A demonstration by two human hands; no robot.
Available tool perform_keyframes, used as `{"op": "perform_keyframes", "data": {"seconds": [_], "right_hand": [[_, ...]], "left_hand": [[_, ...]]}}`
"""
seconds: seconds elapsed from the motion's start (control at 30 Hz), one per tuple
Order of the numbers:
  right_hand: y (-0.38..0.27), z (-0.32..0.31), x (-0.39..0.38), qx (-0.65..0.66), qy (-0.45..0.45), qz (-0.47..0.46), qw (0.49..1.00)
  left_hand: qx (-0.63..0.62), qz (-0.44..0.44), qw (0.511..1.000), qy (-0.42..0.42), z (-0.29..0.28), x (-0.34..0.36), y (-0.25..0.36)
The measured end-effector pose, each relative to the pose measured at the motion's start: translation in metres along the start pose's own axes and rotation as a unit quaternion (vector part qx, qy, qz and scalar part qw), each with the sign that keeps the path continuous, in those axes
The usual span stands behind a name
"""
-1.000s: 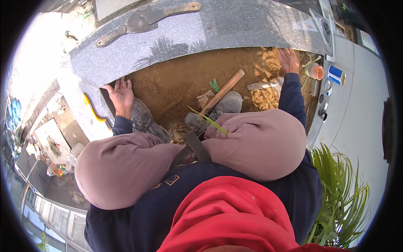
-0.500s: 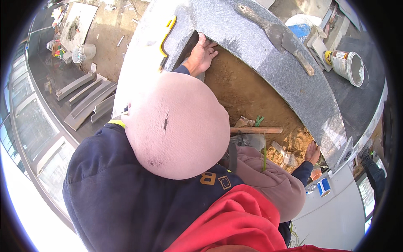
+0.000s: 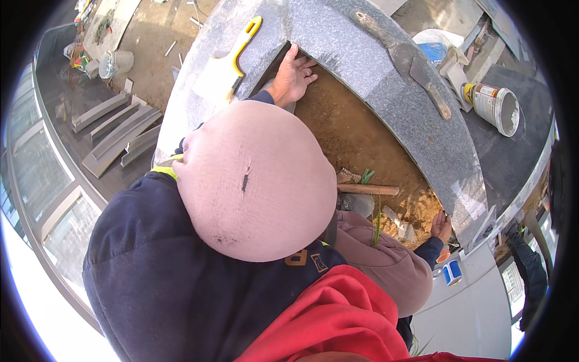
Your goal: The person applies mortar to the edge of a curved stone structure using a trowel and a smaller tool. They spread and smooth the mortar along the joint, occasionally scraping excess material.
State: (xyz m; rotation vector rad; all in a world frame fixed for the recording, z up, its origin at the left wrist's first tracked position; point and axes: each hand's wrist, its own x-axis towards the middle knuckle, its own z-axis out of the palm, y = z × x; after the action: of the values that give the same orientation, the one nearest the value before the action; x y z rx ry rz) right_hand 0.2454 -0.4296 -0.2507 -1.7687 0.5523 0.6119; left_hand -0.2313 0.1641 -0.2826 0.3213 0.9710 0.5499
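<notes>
From far away, I see my left hand and right hand open, holding nothing, likely so fingers meet the stone (the brush lies left of them).

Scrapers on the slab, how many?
2: one scraper, handle to upper left; the other scraper, handle to lower right, blade to blade on the slab. More may be hidden.

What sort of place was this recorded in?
Most likely an outdoor building site: scraper tools lie on a grey stone slab bordering bare soil, and a stained bucket is off to the right.
</notes>
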Motion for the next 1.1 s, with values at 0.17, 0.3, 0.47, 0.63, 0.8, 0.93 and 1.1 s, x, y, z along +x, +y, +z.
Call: {"op": "perform_keyframes", "data": {"seconds": [0.17,0.3,0.47,0.63,0.8,0.93,1.1], "right_hand": [[0.003,-0.004,0.002,0.021,-0.007,0.002,1.000],[0.004,-0.005,0.003,0.016,-0.002,-0.004,1.000],[0.003,-0.002,0.003,0.028,0.004,0.001,1.000],[-0.001,-0.003,0.000,0.031,0.001,0.006,0.999],[0.001,0.009,-0.010,0.020,0.011,0.008,1.000],[0.000,0.006,-0.008,0.025,0.000,0.007,1.000],[0.004,0.008,0.002,0.013,-0.003,-0.010,1.000]], "left_hand": [[0.019,-0.006,1.000,0.002,0.002,0.000,-0.002],[0.007,-0.007,1.000,0.011,0.000,0.005,-0.002],[0.008,-0.007,1.000,0.017,-0.005,0.011,-0.005],[0.019,-0.003,1.000,0.018,-0.002,0.008,-0.005],[0.036,0.007,0.999,0.004,-0.005,0.007,-0.004],[0.046,0.013,0.999,0.012,-0.004,0.008,-0.003],[0.051,0.018,0.998,0.024,-0.001,0.003,-0.002]]}}
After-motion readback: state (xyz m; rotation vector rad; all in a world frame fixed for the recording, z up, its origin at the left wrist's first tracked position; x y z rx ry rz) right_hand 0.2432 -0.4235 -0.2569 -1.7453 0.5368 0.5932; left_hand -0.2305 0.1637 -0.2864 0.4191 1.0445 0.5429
